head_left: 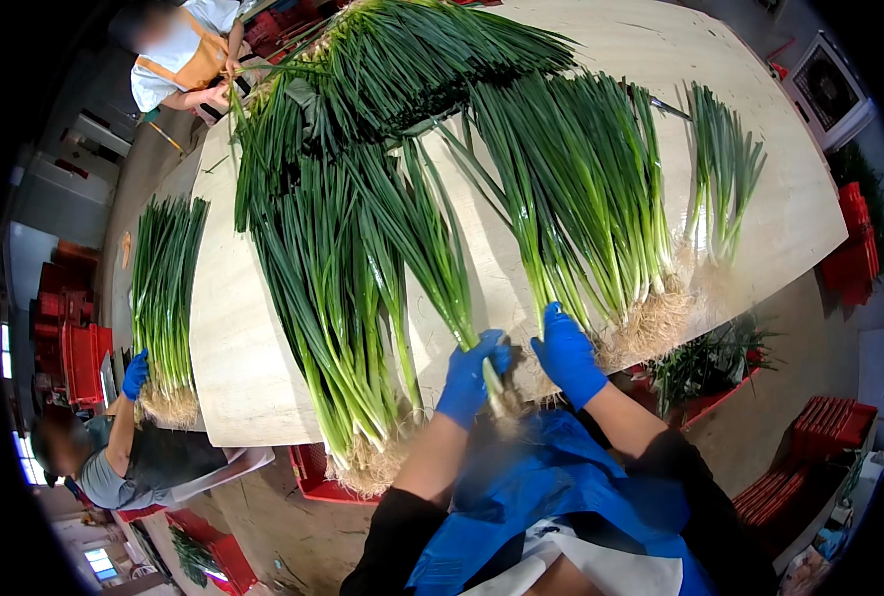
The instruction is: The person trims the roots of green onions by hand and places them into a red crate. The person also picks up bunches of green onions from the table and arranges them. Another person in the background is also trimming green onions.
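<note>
My left hand [470,377], in a blue glove, is closed round the lower stems of a small bunch of green onions [432,263]. Their leaves reach away over the table, and the roots hang near my blue apron [551,487]. My right hand [569,363], gloved in blue too, is at the near left edge of a wide row of green onions [586,199]. Its thumb and fingers are apart, with the fingertips against the outermost stems. Another thick row of green onions [328,298] lies to the left, roots toward me.
A large heap of green onions [402,70] covers the far end of the pale wooden table [253,368]. A smaller bunch [720,174] lies at right, by a dark knife-like tool [668,106]. Two other people work at left and far left. Red crates [323,477] stand below the table edge.
</note>
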Demonstrator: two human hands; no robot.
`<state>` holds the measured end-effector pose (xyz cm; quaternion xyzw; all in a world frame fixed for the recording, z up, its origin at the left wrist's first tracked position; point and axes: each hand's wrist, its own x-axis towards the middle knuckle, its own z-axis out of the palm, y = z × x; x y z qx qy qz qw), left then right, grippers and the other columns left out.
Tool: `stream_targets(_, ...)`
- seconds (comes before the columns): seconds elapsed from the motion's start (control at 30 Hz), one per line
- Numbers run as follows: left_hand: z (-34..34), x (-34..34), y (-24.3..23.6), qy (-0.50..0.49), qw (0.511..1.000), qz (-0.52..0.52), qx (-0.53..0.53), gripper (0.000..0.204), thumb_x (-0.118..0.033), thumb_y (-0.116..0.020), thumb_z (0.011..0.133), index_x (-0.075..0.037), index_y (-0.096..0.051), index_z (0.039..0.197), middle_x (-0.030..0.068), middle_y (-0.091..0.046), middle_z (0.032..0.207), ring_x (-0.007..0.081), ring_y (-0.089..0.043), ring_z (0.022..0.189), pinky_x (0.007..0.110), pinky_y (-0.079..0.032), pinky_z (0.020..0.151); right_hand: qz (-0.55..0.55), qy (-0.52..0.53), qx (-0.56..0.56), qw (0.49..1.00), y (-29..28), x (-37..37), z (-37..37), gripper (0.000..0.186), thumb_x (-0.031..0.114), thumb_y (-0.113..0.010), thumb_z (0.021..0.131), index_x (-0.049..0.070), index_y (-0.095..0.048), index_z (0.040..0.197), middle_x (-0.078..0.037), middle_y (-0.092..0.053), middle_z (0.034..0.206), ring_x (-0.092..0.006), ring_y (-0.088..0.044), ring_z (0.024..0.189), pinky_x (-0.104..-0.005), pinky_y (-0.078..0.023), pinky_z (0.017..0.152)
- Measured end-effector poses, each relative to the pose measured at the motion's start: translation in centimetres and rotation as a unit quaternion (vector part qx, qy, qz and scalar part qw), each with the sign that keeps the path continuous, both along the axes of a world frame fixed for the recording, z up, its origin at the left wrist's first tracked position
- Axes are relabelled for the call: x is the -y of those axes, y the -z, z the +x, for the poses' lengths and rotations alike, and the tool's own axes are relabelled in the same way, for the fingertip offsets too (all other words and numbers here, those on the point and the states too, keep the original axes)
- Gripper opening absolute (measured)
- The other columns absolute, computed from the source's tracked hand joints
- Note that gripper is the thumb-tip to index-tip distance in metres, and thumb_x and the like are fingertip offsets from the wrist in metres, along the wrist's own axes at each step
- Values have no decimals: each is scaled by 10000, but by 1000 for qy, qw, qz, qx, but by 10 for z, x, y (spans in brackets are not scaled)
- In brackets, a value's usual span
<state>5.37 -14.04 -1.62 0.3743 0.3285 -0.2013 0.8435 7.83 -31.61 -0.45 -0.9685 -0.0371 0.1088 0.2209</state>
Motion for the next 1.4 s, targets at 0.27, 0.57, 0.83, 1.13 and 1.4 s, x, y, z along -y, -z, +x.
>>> stream_targets(0.27,17,12,26,37,995,36,80,323,-32,-642,832,13,-583,1146,100,-645,981,185,-622,867,285,-512,730,363,54,-260,893,2,-6,6,548,233,-760,744,-20,-517,1166,-139,-619,1060,-195,-600,942,-300,-480,797)
stream_targets(0.57,-11,4,-19,3,994,-92,61,346,-13,-641,809,-4,-536,1139,137,-639,946,229,-647,814,340,-558,680,603,165,-400,670,0,14,-18,341,105,-631,869,-1,-575,1188,-74,-644,1016,-147,-607,922,-277,-492,764)
stream_targets(0.83,-25,-6,-1,7,997,-13,71,442,-6,-625,813,30,-493,1233,103,-602,1036,198,-605,927,300,-512,807,566,147,-306,751,-11,10,-32,364,113,-590,888,20,-557,1238,-68,-632,951,-146,-611,790,-272,-506,709)
stream_targets(1.13,-28,-20,-40,-37,986,-154,44,432,23,-453,821,56,-499,1249,137,-621,1099,255,-615,960,341,-497,876,161,-129,-124,971,-32,-58,-43,460,397,-625,837,19,-586,1097,-249,-621,986,-400,-622,870,-466,-499,753)
stream_targets(1.4,-16,-28,-12,55,991,104,65,412,-99,-711,772,34,-562,1132,73,-636,847,157,-616,729,268,-518,647,211,12,-169,963,-13,-20,-17,467,416,-663,813,26,-605,1063,-193,-647,956,-347,-641,822,-428,-514,697)
